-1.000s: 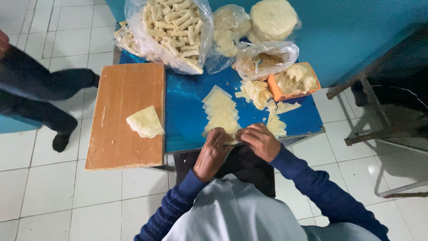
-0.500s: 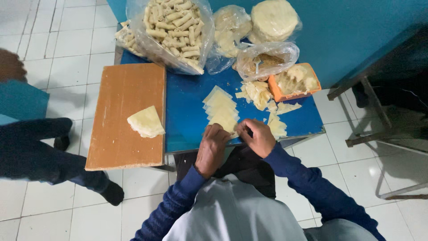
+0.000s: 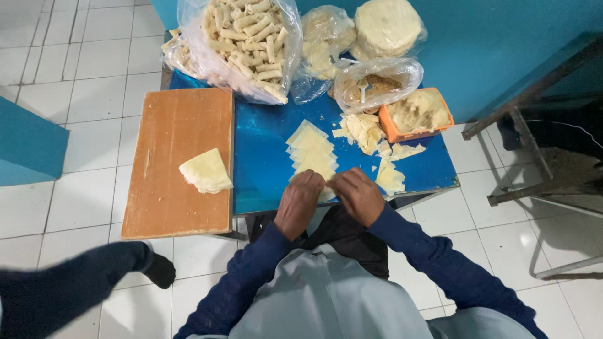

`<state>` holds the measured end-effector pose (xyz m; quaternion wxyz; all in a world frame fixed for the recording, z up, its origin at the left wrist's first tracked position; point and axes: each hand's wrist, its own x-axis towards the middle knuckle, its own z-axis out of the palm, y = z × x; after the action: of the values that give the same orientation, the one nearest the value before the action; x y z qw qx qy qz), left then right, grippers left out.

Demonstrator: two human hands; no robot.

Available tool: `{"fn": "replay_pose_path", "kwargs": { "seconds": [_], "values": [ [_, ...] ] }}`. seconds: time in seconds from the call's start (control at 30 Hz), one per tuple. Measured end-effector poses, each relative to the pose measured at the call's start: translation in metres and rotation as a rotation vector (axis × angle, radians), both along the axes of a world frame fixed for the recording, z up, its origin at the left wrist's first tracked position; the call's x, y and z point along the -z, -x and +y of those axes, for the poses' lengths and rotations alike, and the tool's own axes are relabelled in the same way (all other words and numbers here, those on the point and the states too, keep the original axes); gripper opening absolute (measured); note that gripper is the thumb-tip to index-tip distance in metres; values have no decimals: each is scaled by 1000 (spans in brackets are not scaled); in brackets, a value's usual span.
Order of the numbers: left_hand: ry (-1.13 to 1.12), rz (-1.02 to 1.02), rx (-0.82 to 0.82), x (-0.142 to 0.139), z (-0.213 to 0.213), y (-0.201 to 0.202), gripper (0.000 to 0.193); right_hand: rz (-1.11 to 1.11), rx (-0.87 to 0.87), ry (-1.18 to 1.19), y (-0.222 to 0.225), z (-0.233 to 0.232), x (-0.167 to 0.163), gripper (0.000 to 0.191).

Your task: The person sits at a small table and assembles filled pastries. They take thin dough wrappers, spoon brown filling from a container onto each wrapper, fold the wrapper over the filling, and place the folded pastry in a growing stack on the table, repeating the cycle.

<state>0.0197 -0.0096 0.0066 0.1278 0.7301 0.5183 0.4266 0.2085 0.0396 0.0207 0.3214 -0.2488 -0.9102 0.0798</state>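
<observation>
While both hands, left and right, close fingers together on a wrapper at the blue worktop's near edge, more wrappers lie stacked just beyond.

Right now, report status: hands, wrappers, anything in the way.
Left hand and right hand together on the nearest pastry wrapper at the blue table edge. Wrapper row just beyond. Nothing blocking.
</observation>
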Motion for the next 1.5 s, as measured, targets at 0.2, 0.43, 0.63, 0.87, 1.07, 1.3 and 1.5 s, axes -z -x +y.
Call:
{"fn": "replay_pose_path", "kwargs": {
  "seconds": [0.2, 0.43, 0.63, 0.87, 1.07, 1.3, 1.5],
  "values": [
    [4, -53, 39, -5, -14, 1, 3, -74, 9, -82, -2, -2, 4, 23],
    [-20, -83, 92, 0, -8, 4, 5, 1, 14, 64, -4, 3, 4, 18],
    [0, -162, 42, 2, -4, 3, 10, -45, 34, 35, -2, 4, 4, 25],
    [102, -198, 36, 0, 0, 3, 11, -24, 22, 7, -4, 1, 5, 17],
    [102, -173, 50, -4, 0, 6, 9, -27, -1, -12, -4, 8, 11, 14],
    [-28, -138, 75, -8, -11, 5, 20, -20, 71, 323, -1, 27, 18, 9],
    [-77, -134, 64, -4, -4, 5, 11, 76, 77, 60, -1, 16, 20, 32]
  ]
}}
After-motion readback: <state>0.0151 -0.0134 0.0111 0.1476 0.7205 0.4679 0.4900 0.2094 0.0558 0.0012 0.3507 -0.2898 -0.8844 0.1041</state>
